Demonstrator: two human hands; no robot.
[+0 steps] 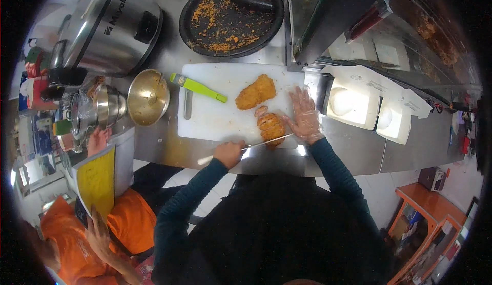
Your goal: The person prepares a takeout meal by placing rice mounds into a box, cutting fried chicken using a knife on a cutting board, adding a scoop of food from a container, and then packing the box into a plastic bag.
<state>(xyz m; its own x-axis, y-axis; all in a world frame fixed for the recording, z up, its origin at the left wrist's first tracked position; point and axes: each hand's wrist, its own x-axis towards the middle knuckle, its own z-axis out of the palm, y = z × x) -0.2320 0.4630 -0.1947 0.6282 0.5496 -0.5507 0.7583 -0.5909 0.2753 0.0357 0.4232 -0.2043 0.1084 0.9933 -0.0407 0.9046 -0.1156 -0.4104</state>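
Note:
My left hand [229, 154] is closed around a knife [255, 145] at the near edge of the white cutting board [215, 121]. Its pale handle end sticks out to the left, and the thin blade lies across the near end of a sliced, breaded fried cutlet [271, 128]. A small cut piece [261, 111] rests at that cutlet's far end. In a clear plastic glove, my right hand [305, 114] is spread flat at the board's right side, thumb close against the sliced cutlet; whether it touches is unclear. Farther back lies an uncut fried cutlet [256, 92].
A green-handled tool [199, 87] lies on the board. Behind stands a stone mortar [188, 35] with pestle [250, 1] and orange crumbs. Left are a metal bowl [148, 97] and Miyako cooker [115, 27]. Right, open boxes [394, 121] hold rice. A person in orange [130, 219] holds a yellow-paged booklet [96, 181].

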